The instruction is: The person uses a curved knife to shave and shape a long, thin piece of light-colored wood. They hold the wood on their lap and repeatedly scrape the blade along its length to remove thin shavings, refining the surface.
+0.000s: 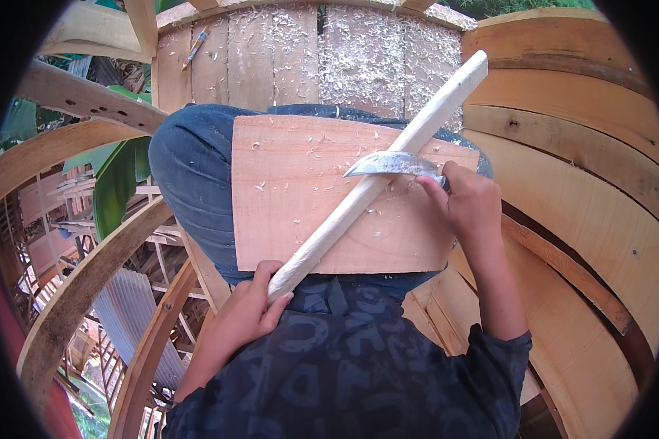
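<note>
A pale, whittled wooden stick [338,225] lies slantwise over a flat wooden board [285,190] on my lap. Its near end is gripped by my left hand [255,300], fingers wrapped round it close to my belly. The far end sticks out past the board's upper right edge. My right hand [470,192] is closed on a knife with a curved, shiny blade [388,164]; its handle is hidden in the fist. The blade crosses the stick just above its middle, its tip pointing left. Small shavings are scattered on the board.
Wood shavings [366,62] cover much of the plank floor ahead of my knees. A pen-like stick [195,48] lies at its far left. Curved plank walls [564,161] rise on the right. On the left, curved wooden ribs [88,285] frame open gaps above corrugated sheet [135,314] and leaves.
</note>
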Tool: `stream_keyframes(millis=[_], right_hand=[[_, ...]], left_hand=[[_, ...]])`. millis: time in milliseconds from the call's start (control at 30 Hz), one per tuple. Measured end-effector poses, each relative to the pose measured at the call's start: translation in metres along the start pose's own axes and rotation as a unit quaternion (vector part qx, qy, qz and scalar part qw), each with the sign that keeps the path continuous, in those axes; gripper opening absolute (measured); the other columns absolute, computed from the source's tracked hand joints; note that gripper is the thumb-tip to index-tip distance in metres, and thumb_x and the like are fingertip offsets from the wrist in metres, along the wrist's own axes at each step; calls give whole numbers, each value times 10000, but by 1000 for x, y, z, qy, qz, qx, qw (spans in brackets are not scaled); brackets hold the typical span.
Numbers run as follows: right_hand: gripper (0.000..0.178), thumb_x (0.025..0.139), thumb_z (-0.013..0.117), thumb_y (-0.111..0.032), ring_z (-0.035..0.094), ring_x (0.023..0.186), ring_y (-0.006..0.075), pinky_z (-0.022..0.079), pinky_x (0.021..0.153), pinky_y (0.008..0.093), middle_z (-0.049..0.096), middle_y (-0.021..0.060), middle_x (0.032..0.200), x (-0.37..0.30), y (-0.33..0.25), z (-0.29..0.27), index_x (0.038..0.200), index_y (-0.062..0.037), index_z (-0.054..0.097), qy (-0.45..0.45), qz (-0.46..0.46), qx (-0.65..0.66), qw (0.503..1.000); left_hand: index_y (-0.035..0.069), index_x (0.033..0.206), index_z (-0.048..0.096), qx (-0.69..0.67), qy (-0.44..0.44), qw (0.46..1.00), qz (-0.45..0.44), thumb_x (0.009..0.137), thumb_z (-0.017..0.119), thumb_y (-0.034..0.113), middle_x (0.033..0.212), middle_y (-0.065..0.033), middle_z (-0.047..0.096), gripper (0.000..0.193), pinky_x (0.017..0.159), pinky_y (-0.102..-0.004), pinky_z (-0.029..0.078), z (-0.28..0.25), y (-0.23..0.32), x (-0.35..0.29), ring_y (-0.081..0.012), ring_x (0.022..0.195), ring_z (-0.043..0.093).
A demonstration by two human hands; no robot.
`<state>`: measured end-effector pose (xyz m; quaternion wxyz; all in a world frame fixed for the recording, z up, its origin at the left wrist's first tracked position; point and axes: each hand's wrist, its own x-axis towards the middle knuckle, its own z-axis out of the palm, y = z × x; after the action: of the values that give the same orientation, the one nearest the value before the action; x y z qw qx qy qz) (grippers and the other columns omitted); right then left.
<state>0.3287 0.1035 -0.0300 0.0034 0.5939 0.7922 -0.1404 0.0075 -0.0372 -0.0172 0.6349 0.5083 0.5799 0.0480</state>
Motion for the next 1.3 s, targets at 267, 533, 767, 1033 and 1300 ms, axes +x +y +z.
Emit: stream_keyframes(millis=[267, 533, 767, 1033, 1300], right_hand=[[579, 920, 603, -562, 579, 527, 381, 447, 479, 438, 583, 155, 580, 31, 63, -10, 658, -46, 577, 109, 104, -63, 987], [558, 887, 638, -572, 587, 498, 332, 452, 467, 418, 561, 136, 547, -2, -5, -2, 659, -71, 546, 43, -33, -29, 998], [622, 933, 559, -593, 588, 523, 371, 439, 472, 429, 561, 155, 553, 38, 67, -10, 636, -47, 572, 124, 139, -32, 982], [564, 903, 629, -561, 604, 528, 322, 470, 514, 423, 571, 145, 562, 18, 6, 2, 658, -61, 540, 66, -57, -41, 995], [558, 982, 546, -500, 569, 508, 359, 424, 500, 430, 556, 178, 560, 20, 79, -34, 748, -2, 645, 118, 179, 18, 977]], left_hand=[[23, 1245, 412, 45, 46, 997, 38, 909, 639, 92, 746, -283, 637, 412, 656, -498, 510, 7, 16, 4, -476, 732, 649], [34, 1210, 426, 74, 52, 995, 48, 903, 626, 61, 679, -236, 626, 367, 613, -515, 506, 8, 13, 3, -447, 671, 644], [40, 1198, 429, 79, 71, 992, 72, 893, 630, 57, 707, -215, 633, 366, 610, -521, 503, 8, 14, 1, -437, 680, 646], [49, 1181, 433, 81, 66, 993, 49, 895, 629, 64, 732, -209, 640, 347, 616, -514, 503, 10, 11, 1, -426, 697, 650], [51, 1175, 444, 108, 73, 991, 42, 876, 630, 46, 764, -196, 648, 352, 613, -512, 499, 11, 17, -1, -416, 711, 654]])
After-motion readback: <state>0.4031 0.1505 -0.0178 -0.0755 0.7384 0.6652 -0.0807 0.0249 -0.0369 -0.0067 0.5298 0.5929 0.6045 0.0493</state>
